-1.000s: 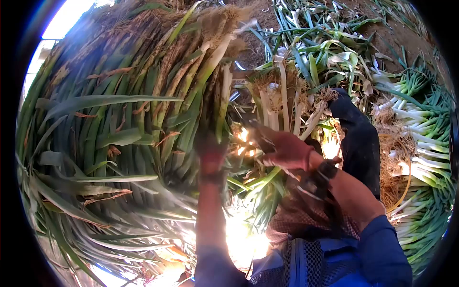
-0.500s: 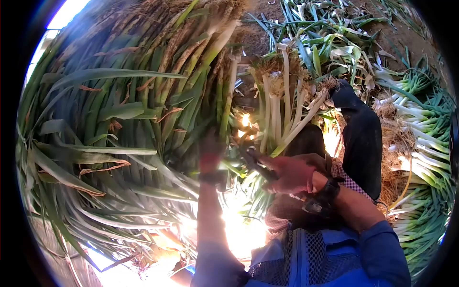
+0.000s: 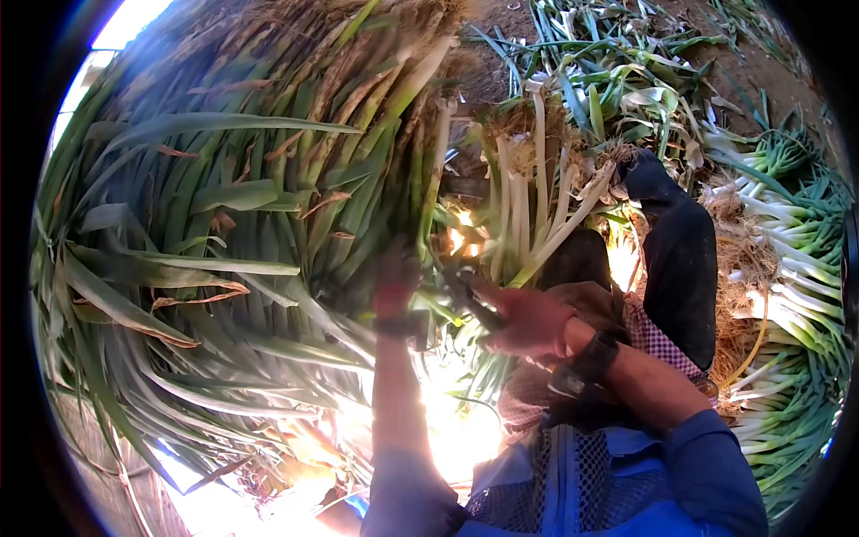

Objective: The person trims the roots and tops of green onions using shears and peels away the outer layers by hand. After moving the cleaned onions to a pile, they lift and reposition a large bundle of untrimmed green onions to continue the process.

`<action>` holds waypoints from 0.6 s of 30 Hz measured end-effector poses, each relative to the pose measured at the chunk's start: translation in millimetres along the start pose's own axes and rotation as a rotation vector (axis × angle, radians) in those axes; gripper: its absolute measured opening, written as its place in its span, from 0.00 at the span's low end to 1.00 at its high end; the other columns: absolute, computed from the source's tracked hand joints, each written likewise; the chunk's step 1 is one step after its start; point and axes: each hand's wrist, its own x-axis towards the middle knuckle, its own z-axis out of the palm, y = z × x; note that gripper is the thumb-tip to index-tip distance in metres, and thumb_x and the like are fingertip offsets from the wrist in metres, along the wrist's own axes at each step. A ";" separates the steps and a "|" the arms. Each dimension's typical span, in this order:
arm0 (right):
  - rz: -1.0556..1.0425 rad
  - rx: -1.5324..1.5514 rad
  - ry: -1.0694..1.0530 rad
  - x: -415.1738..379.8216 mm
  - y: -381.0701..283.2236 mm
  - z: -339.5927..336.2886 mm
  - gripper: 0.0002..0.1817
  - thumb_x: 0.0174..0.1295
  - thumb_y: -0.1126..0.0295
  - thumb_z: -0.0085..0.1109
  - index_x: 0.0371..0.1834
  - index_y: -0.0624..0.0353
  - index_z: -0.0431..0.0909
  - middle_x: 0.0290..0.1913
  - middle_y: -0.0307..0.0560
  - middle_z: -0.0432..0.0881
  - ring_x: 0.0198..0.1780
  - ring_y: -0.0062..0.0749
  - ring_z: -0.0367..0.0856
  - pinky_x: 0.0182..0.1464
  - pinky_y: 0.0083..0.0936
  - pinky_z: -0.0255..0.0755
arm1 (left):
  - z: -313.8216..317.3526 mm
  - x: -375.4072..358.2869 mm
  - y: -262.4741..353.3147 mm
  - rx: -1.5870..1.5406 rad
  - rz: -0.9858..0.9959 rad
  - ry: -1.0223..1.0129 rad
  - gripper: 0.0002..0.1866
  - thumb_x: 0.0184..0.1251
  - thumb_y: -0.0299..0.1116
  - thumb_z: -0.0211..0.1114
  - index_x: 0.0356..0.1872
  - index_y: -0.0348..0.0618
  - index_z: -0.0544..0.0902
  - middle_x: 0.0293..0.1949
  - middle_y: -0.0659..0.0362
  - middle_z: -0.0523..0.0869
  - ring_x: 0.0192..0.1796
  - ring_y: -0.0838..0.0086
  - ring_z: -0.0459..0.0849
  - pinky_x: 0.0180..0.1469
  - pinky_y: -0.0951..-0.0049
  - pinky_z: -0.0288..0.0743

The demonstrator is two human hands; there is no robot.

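My left hand (image 3: 396, 268), in a glove with a red cuff, reaches into the edge of a big heap of leeks (image 3: 242, 197). Its fingers are dark and smeared against the leaves. In a reddish glove, my right hand (image 3: 532, 320) closes round a dark, narrow hand tool (image 3: 479, 304), which points up and left toward the left hand. Several leeks with pale stalks (image 3: 519, 206) stand roots-up just beyond the right hand. One long leek (image 3: 573, 224) slants over toward my knee.
Trimmed leeks (image 3: 796, 277) lie in a long row at the right, roots inward. Loose cut leaves (image 3: 626, 80) litter the soil at the top. My bent leg (image 3: 680, 259) in dark trousers stands between the row and the hands. Bright sunlight glares below the left forearm.
My right hand has shifted slightly left with the dark tool, nearer the left hand. The left hand stays at the heap's edge, and the whole view has moved a little.
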 end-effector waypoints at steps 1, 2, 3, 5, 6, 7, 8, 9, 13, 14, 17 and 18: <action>0.001 -0.024 -0.070 -3.1 -2.0 -0.2 0.55 0.62 0.59 0.71 0.90 0.43 0.46 0.48 0.60 0.88 0.47 0.47 0.89 0.52 0.41 0.81 | -1.8 -4.7 12.2 -0.006 -0.037 -0.032 0.33 0.65 0.20 0.56 0.75 0.41 0.76 0.46 0.53 0.92 0.28 0.74 0.86 0.29 0.71 0.83; -0.049 -0.101 -0.030 1.6 6.1 12.0 0.55 0.63 0.59 0.71 0.90 0.42 0.45 0.47 0.59 0.88 0.47 0.48 0.89 0.53 0.40 0.82 | -0.6 0.7 5.8 -0.009 -0.033 -0.032 0.33 0.65 0.20 0.56 0.75 0.41 0.76 0.46 0.53 0.92 0.28 0.74 0.86 0.29 0.71 0.83; -0.049 -0.104 -0.026 1.6 2.9 8.4 0.55 0.63 0.59 0.71 0.90 0.42 0.45 0.47 0.59 0.88 0.47 0.48 0.89 0.53 0.40 0.82 | 2.7 13.2 -17.5 0.011 0.051 0.002 0.32 0.65 0.20 0.55 0.74 0.42 0.77 0.45 0.54 0.92 0.28 0.74 0.86 0.28 0.70 0.83; 0.032 0.021 0.050 2.2 -5.4 0.6 0.54 0.64 0.57 0.69 0.90 0.40 0.45 0.49 0.60 0.89 0.51 0.51 0.89 0.58 0.43 0.81 | 3.7 15.0 -27.8 0.031 0.129 0.037 0.32 0.65 0.20 0.55 0.73 0.43 0.78 0.45 0.54 0.92 0.27 0.73 0.86 0.28 0.69 0.84; 0.042 0.022 0.079 12.4 7.6 7.7 0.55 0.64 0.57 0.68 0.91 0.40 0.43 0.47 0.60 0.89 0.49 0.52 0.90 0.57 0.44 0.81 | 1.3 7.5 -19.1 0.002 0.085 0.020 0.31 0.64 0.20 0.55 0.72 0.43 0.79 0.44 0.54 0.92 0.26 0.73 0.86 0.28 0.69 0.84; 0.042 0.021 0.079 9.1 4.5 6.5 0.55 0.64 0.57 0.68 0.91 0.40 0.43 0.47 0.60 0.89 0.49 0.52 0.90 0.57 0.44 0.81 | -0.1 3.3 -11.5 -0.028 0.043 0.004 0.31 0.64 0.20 0.55 0.71 0.42 0.80 0.44 0.55 0.92 0.26 0.72 0.86 0.27 0.68 0.84; 0.026 -0.022 0.025 3.4 -0.2 4.2 0.55 0.64 0.59 0.69 0.91 0.41 0.43 0.46 0.59 0.89 0.47 0.51 0.90 0.54 0.43 0.82 | -0.7 0.2 -3.1 -0.030 0.045 0.005 0.31 0.64 0.20 0.55 0.71 0.42 0.80 0.44 0.55 0.92 0.26 0.72 0.86 0.27 0.68 0.84; 0.011 -0.065 -0.029 -1.1 -2.9 4.6 0.55 0.63 0.61 0.69 0.91 0.42 0.44 0.45 0.59 0.90 0.45 0.50 0.90 0.52 0.42 0.82 | 0.3 0.1 -4.6 -0.072 0.008 0.005 0.31 0.64 0.20 0.55 0.71 0.44 0.80 0.42 0.55 0.91 0.26 0.72 0.86 0.27 0.68 0.84; 0.027 0.008 0.074 8.0 -1.2 7.7 0.55 0.64 0.59 0.68 0.91 0.42 0.43 0.49 0.63 0.89 0.51 0.54 0.90 0.57 0.44 0.81 | 3.4 21.9 -46.8 0.152 0.365 -0.017 0.31 0.64 0.20 0.55 0.70 0.47 0.82 0.39 0.55 0.90 0.25 0.72 0.86 0.26 0.67 0.83; 0.050 0.037 0.066 5.6 -3.4 3.8 0.55 0.63 0.58 0.69 0.90 0.41 0.44 0.51 0.63 0.88 0.54 0.55 0.89 0.59 0.44 0.80 | 3.4 20.5 -50.8 0.152 0.362 -0.017 0.31 0.64 0.20 0.55 0.70 0.47 0.82 0.39 0.55 0.90 0.25 0.72 0.86 0.26 0.67 0.83; 0.014 -0.030 -0.018 -6.2 -11.6 3.3 0.49 0.61 0.55 0.70 0.85 0.52 0.57 0.52 0.63 0.88 0.55 0.58 0.88 0.58 0.46 0.80 | 1.7 7.9 -17.7 -0.111 -0.041 0.003 0.31 0.64 0.21 0.56 0.69 0.50 0.83 0.38 0.56 0.90 0.25 0.72 0.86 0.26 0.68 0.83; -0.014 -0.054 0.029 -0.3 -8.3 11.7 0.50 0.61 0.56 0.71 0.86 0.52 0.56 0.50 0.62 0.89 0.53 0.57 0.89 0.57 0.48 0.80 | 3.5 13.9 -23.1 -0.037 0.017 0.030 0.31 0.64 0.21 0.56 0.69 0.49 0.83 0.38 0.56 0.90 0.25 0.72 0.86 0.26 0.68 0.82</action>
